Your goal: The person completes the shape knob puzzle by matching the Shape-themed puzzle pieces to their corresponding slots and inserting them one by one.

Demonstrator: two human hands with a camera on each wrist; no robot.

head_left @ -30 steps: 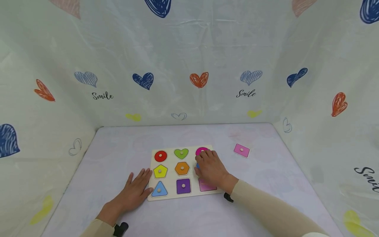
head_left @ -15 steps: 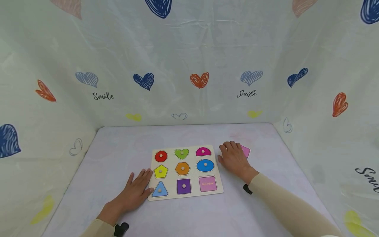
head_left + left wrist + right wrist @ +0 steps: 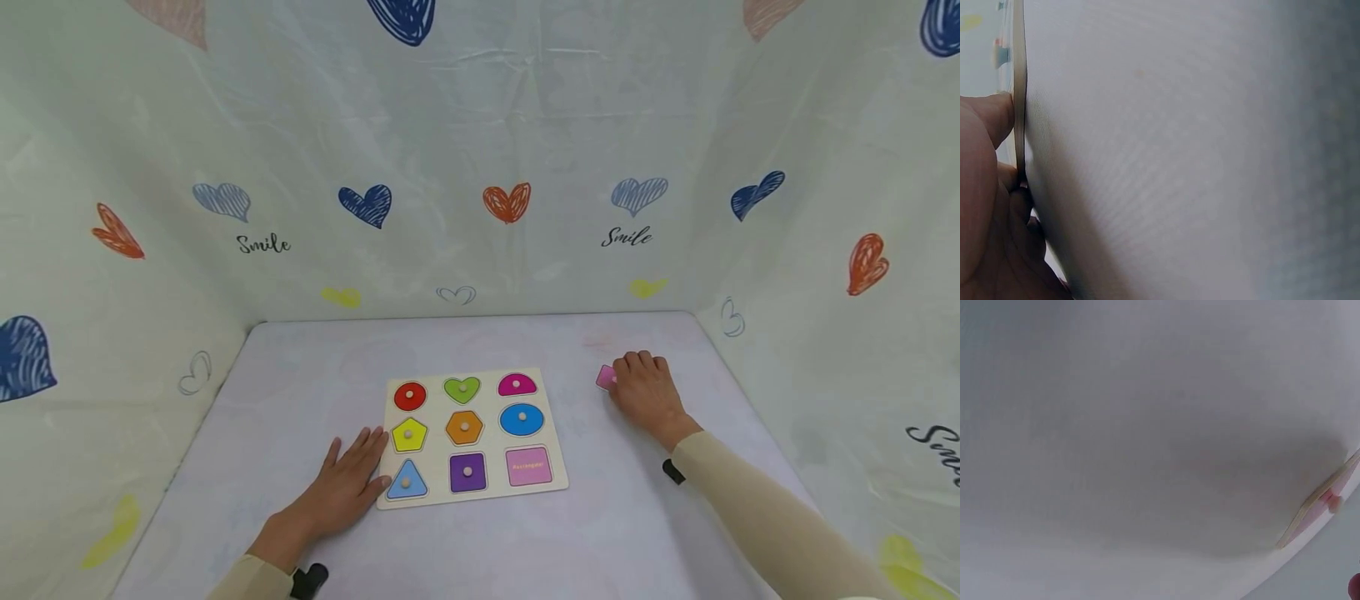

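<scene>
My left hand [image 3: 337, 492] rests flat at the left edge of a wooden shape puzzle board [image 3: 437, 452], fingers spread and thumb on the rim. In the left wrist view the thumb touches the board's edge [image 3: 1020, 94]. My right hand [image 3: 647, 392] hovers over a loose pink rectangle puzzle piece [image 3: 605, 377], covering most of it. The right wrist view shows that piece [image 3: 1313, 515] flat on the table, its small knob uncovered, with a fingertip [image 3: 1354, 586] apart from it. On the board, the pink rectangle recess [image 3: 528, 467] has no piece in it.
Several knobbed pieces sit in the board, among them a purple square [image 3: 468, 472], a blue oval [image 3: 522, 420] and an orange hexagon [image 3: 464, 427]. A white cloth covers the table [image 3: 480, 550]. Heart-printed curtains [image 3: 510, 125] enclose its back and sides.
My right hand has moved right from over the board's right column to the loose pink rectangle, uncovering the blue oval and the rectangle recess. My left hand has stayed in place.
</scene>
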